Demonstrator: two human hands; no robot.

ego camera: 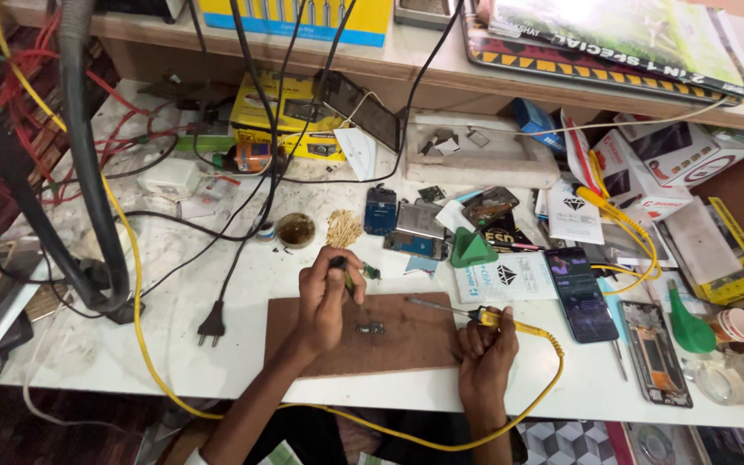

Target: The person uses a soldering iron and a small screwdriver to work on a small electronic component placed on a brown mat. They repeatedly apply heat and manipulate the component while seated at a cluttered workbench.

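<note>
Two hands over one brown board (406, 340) on the white desk (88, 353). Left hand (325, 297) closed around one thin dark tool (344, 274), tip aimed down toward one small circuit part (370, 328) lying near the board's middle. Right hand (486, 349) closed on one yellow-handled soldering iron (454, 310), metal tip reaching left above the board, yellow cable looping away below. Nearby: one lit phone (580, 294), one opened phone (654, 351), one green cone (471, 248), one round tin (295, 230), one black plug (211, 328)
</note>
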